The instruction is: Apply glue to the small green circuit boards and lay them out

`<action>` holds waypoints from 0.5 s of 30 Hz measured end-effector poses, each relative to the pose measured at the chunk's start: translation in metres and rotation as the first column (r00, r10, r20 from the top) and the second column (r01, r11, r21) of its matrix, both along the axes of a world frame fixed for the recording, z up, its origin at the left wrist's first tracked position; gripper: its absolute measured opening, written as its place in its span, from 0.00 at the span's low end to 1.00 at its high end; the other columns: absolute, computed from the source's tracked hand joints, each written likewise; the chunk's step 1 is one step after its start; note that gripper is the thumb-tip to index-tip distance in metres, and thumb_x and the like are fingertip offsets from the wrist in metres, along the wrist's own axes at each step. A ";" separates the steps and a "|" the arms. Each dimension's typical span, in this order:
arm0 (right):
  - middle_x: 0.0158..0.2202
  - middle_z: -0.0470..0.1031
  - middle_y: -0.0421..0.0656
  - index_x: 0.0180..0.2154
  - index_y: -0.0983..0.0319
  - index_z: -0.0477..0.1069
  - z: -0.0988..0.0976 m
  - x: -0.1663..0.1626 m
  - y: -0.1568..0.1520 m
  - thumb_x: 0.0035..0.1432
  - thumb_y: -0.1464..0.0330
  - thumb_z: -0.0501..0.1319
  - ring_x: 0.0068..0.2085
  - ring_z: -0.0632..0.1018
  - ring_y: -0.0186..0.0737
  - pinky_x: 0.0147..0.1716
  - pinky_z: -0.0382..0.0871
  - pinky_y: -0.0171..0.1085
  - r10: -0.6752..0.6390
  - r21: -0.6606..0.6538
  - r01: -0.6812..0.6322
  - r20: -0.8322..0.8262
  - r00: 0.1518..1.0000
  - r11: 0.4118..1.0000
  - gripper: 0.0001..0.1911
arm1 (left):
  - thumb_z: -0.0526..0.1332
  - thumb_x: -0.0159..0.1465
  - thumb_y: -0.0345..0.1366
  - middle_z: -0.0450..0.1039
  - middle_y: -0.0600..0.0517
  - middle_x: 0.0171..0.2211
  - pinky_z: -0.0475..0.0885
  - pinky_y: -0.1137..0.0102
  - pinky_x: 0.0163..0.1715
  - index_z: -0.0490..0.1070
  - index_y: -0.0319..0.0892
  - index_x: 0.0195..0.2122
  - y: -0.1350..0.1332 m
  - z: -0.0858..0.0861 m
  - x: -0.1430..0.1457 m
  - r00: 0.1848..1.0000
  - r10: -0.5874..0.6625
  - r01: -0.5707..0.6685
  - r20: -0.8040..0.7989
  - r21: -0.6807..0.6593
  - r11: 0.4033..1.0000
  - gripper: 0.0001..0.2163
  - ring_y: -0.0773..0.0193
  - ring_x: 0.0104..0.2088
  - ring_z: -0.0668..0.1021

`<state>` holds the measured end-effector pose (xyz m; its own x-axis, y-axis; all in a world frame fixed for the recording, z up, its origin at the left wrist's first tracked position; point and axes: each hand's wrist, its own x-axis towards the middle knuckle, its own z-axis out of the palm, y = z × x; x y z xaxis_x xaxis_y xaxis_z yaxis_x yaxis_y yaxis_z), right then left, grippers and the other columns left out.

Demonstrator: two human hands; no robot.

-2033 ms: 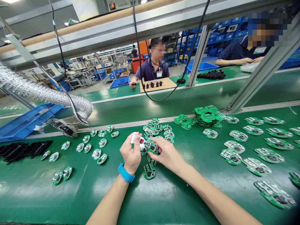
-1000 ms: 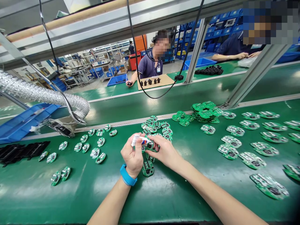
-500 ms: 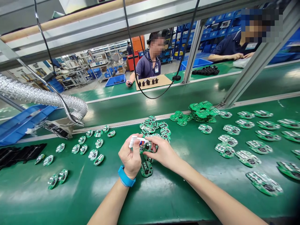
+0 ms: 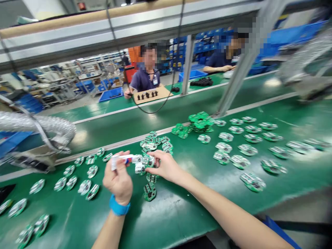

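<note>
My left hand [image 4: 118, 183], with a blue band at its wrist, is closed round a small white tube [image 4: 129, 159] with red and blue marks. The tube points right, toward the board in the other hand. Between the thumb and fingers of my right hand [image 4: 168, 168] is a round green circuit board [image 4: 148, 160] with white and dark parts. Loose circuit boards lie beneath and behind both hands, one of them a single board [image 4: 149, 191] just in front. Blur hides whether tube and board touch.
Circuit boards spread over the green bench [image 4: 181, 214] on both sides, with a stack of green boards [image 4: 201, 121] at the back. A silver duct [image 4: 62, 129] stands at left. Beyond the metal frame [image 4: 234, 69], two people sit at another bench. A black cable [image 4: 178, 41] hangs ahead.
The view has swung to the right, so the bench appears shifted left. My left hand with the tube has drawn a little away from my right hand, showing more of the tube and board.
</note>
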<state>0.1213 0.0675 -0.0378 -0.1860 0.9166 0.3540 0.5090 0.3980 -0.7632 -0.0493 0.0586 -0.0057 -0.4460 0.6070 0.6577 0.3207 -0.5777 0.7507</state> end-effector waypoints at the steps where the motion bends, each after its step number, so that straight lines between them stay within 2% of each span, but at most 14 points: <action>1: 0.33 0.74 0.39 0.54 0.64 0.78 0.002 0.004 0.004 0.51 0.65 0.79 0.32 0.75 0.38 0.35 0.70 0.37 -0.028 0.009 0.028 0.050 0.998 1.000 0.29 | 0.63 0.71 0.50 0.84 0.47 0.35 0.75 0.71 0.27 0.79 0.39 0.42 0.003 0.004 -0.002 0.999 0.022 -0.022 0.036 -0.003 1.000 0.17 0.65 0.27 0.81; 4: 0.41 0.76 0.45 0.53 0.64 0.79 0.011 0.028 0.014 0.53 0.58 0.78 0.41 0.77 0.44 0.42 0.71 0.41 -0.199 0.064 0.189 0.277 0.940 0.980 0.30 | 0.64 0.69 0.50 0.82 0.49 0.32 0.72 0.70 0.25 0.79 0.38 0.41 0.015 0.009 -0.007 0.984 0.038 -0.036 0.171 -0.017 0.999 0.17 0.64 0.26 0.79; 7: 0.48 0.76 0.50 0.51 0.65 0.80 0.015 0.067 0.013 0.53 0.55 0.77 0.49 0.77 0.50 0.50 0.70 0.44 -0.360 0.109 0.355 0.493 0.792 0.929 0.28 | 0.65 0.67 0.48 0.80 0.51 0.30 0.70 0.69 0.22 0.79 0.38 0.39 0.024 0.010 -0.011 0.967 0.034 -0.030 0.252 -0.022 0.999 0.16 0.63 0.25 0.78; 9: 0.49 0.75 0.51 0.49 0.65 0.81 0.013 0.097 0.007 0.54 0.56 0.77 0.50 0.76 0.52 0.51 0.69 0.46 -0.404 0.111 0.418 0.559 0.724 0.902 0.26 | 0.65 0.66 0.46 0.80 0.51 0.29 0.68 0.69 0.21 0.79 0.38 0.38 0.025 0.010 -0.012 0.960 0.035 -0.029 0.276 -0.026 0.999 0.14 0.62 0.25 0.78; 15: 0.46 0.74 0.54 0.46 0.66 0.82 -0.003 0.165 -0.007 0.53 0.62 0.77 0.49 0.75 0.56 0.49 0.69 0.47 -0.453 0.085 0.531 0.643 0.617 0.843 0.21 | 0.65 0.67 0.49 0.79 0.51 0.27 0.67 0.69 0.21 0.80 0.38 0.38 0.022 0.013 -0.012 0.963 0.010 0.000 0.270 -0.034 0.999 0.16 0.64 0.23 0.76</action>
